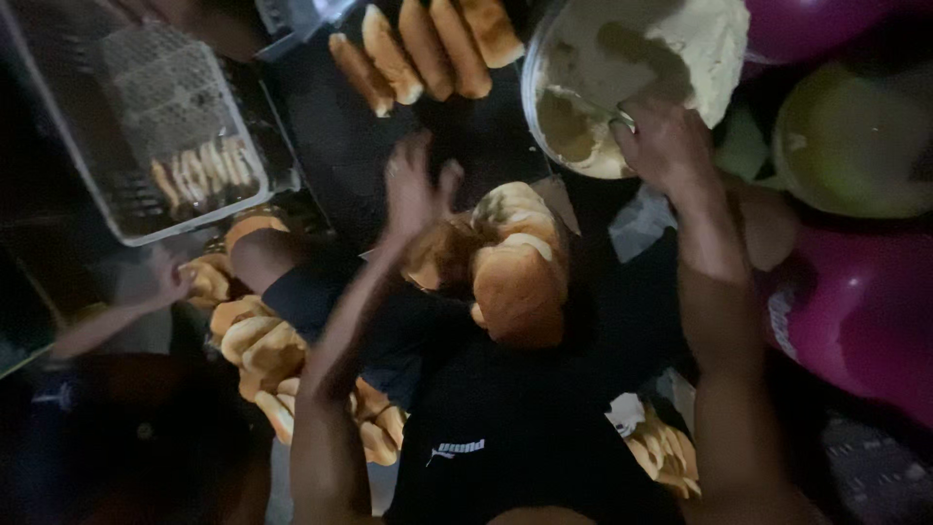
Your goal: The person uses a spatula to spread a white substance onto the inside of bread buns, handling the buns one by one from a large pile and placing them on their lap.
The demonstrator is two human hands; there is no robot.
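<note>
Beside the metal bowl (544, 58) of filling: right hand (666, 146) dipped in, grip unclear; left hand (413, 190) spread over split bun (515, 262). Probably filling stage; spreading next.

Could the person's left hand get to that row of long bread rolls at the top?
Probably yes. The left hand is raised, open and empty, just below the long rolls, with only dark bare surface between them; the split bun sits off to the side.

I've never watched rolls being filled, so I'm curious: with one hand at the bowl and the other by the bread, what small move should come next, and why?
Probably carry the right hand from the bowl over to the split roll. That hand sits at the rim, right by the pale spread, while the left hand, blurred, is up against the roll. Whether it holds a tool is unclear.
</note>
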